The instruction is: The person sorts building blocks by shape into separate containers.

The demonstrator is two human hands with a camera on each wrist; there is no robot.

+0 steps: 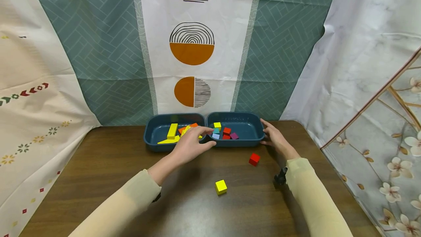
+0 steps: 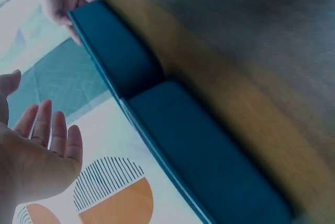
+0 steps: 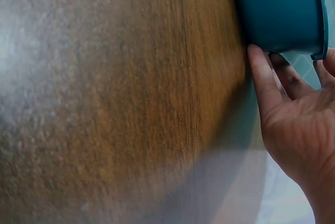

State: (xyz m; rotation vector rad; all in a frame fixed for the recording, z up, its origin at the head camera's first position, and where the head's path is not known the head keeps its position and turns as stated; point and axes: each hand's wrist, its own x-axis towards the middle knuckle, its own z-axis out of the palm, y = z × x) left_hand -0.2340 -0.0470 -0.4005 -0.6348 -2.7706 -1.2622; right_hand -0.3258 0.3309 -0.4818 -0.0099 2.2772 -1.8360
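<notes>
Two dark blue trays, a left tray [image 1: 154, 148] and a right tray [image 1: 250, 142], stand end to end. My left hand [image 1: 192, 145] is over the place where they meet, thumb and fingers apart, holding nothing. It hides part of the left tray's contents. At the right tray's outer end, my right hand [image 1: 274, 138] touches the wall with its fingertips; the right wrist view shows these fingers [image 3: 264, 80] nearly straight against the tray. Yellow blocks [image 1: 172, 131] and orange pieces lie in the left tray. In the right one are red blocks [image 1: 227, 131], a yellow cube [image 1: 217, 125], bluish blocks and a purple piece [image 1: 234, 136].
On the brown wooden table [image 1: 108, 178] lie a red cube [image 1: 254, 159], in front of the right tray, and a yellow cube [image 1: 221, 187] closer to me. A patterned curtain [image 1: 192, 94] hangs right behind the trays. More cloth borders the table on both sides.
</notes>
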